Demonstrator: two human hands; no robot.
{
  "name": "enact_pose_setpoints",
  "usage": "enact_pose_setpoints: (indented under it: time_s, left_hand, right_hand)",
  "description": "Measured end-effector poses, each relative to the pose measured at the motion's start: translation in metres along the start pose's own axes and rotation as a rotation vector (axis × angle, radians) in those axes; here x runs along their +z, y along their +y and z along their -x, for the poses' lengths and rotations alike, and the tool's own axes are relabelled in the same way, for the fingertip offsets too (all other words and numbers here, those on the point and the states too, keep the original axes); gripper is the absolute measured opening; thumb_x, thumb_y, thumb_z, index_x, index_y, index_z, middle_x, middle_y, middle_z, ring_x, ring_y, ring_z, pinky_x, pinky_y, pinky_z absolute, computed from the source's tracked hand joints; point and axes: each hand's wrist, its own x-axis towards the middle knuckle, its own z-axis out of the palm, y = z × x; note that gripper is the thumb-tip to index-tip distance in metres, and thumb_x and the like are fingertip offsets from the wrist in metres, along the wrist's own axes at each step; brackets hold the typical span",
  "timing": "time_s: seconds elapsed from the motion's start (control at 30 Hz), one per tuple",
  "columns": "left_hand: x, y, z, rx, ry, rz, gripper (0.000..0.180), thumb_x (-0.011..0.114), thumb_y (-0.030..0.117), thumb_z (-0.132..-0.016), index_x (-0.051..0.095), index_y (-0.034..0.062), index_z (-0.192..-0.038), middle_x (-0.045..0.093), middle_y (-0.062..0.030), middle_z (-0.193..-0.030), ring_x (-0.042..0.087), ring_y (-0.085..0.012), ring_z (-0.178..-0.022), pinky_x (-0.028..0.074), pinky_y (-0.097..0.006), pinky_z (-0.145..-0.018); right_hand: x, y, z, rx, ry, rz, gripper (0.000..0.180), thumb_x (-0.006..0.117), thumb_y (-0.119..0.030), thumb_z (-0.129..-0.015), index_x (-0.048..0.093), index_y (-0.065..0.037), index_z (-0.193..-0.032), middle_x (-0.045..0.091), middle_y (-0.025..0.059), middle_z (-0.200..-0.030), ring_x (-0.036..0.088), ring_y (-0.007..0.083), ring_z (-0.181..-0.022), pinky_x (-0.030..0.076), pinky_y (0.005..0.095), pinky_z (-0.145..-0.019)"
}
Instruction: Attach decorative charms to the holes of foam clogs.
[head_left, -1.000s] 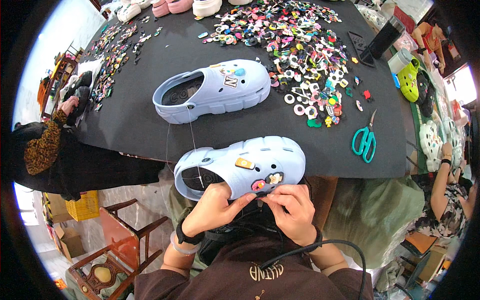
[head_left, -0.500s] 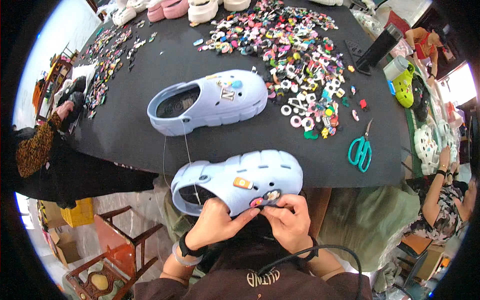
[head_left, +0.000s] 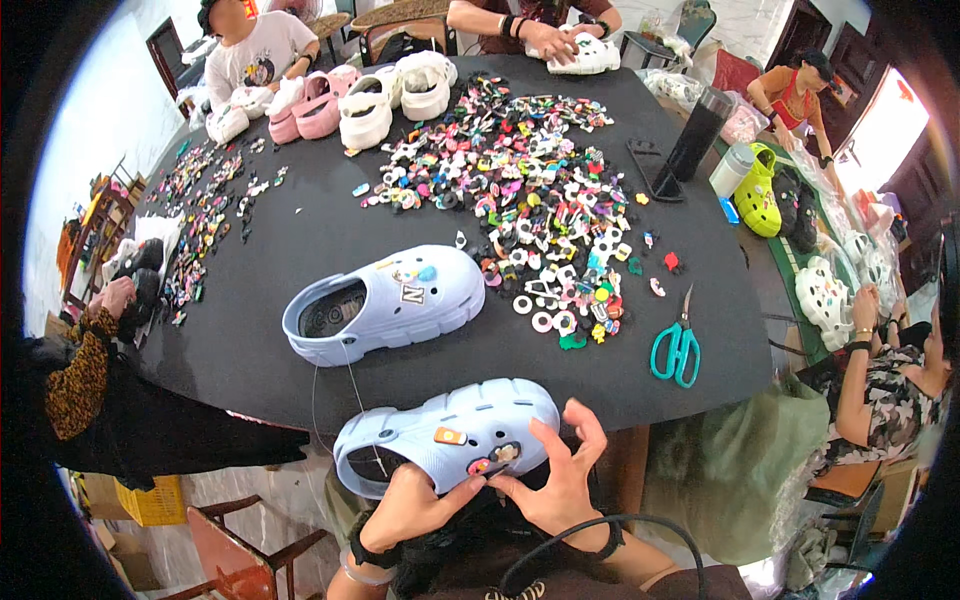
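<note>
Head view: left hand (head_left: 408,508) grips nearer blue clog (head_left: 500,408) at table edge (head_left: 640,408); right hand (head_left: 555,492) spread wide; room between clog and scissors (head_left: 684,328).

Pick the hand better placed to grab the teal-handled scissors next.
Probably the right hand: it's open and nearer the scissors, while the left hand holds the pale-blue, chunky clog.

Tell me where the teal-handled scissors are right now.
In the head view, the teal-handled scissors lie on the right part of the black tabletop, toward its near edge, right of the charm pile and beyond the person's right hand.
</note>
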Motion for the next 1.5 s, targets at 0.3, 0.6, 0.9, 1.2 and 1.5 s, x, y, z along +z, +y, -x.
enact_pose_setpoints:
  time_s: [0.3, 0.6, 0.9, 1.2, 1.5]
  left_hand:
    - [0.008, 0.0, -0.002, -0.046, -0.025, -0.031, 0.054, 0.075, 0.013, -0.076, 0.05, -0.0021, -0.121, 0.055, -0.013, -0.117, 0.053, -0.0239, -0.109, 0.04, -0.036, -0.095]
    - [0.023, -0.006, 0.005, 0.075, 0.242, -0.26, 0.023, 0.072, 0.014, -0.077, 0.067, -0.0001, -0.094, 0.068, -0.0156, -0.082, 0.066, -0.033, -0.072, 0.051, -0.036, -0.063]
    - [0.022, -0.009, 0.004, 0.074, 0.222, -0.268, 0.024, 0.073, 0.015, -0.076, 0.066, -0.0001, -0.094, 0.068, -0.0153, -0.083, 0.067, -0.0314, -0.072, 0.051, -0.036, -0.063]
    - [0.017, -0.005, 0.007, 0.003, 0.137, -0.081, 0.033, 0.073, 0.019, -0.077, 0.063, 0.0012, -0.103, 0.067, -0.0154, -0.097, 0.066, -0.0295, -0.088, 0.05, -0.036, -0.076]
    - [0.018, -0.008, 0.013, -0.002, 0.145, -0.048, 0.039, 0.075, 0.017, -0.076, 0.061, -0.0015, -0.107, 0.065, -0.0135, -0.103, 0.062, -0.0218, -0.094, 0.048, -0.034, -0.082]
  right_hand:
    - [-0.007, 0.003, -0.025, -0.064, -0.286, -0.022, 0.069, 0.078, -0.029, -0.068, 0.051, -0.028, -0.131, 0.034, 0.0064, -0.143, 0.025, 0.0358, -0.133, 0.022, 0.0503, -0.107]
    - [0.002, 0.005, -0.023, -0.073, -0.21, -0.015, 0.066, 0.078, -0.025, -0.065, 0.055, -0.031, -0.127, 0.042, 0.0023, -0.133, 0.03, 0.0333, -0.13, 0.026, 0.0482, -0.105]
    - [0.003, 0.005, -0.022, -0.065, -0.198, 0.008, 0.067, 0.076, -0.022, -0.065, 0.053, -0.031, -0.127, 0.04, 0.0039, -0.133, 0.03, 0.034, -0.13, 0.025, 0.0492, -0.105]
    - [-0.008, 0.015, -0.02, -0.206, -0.273, 0.016, 0.067, 0.075, -0.032, -0.069, 0.05, -0.028, -0.131, 0.034, 0.0116, -0.14, 0.026, 0.0363, -0.133, 0.022, 0.0499, -0.107]
    - [-0.004, 0.017, -0.004, -0.146, -0.159, -0.075, 0.092, 0.079, -0.034, -0.07, 0.029, -0.01, -0.142, 0.018, 0.0265, -0.146, 0.022, 0.0408, -0.135, 0.023, 0.0504, -0.107]
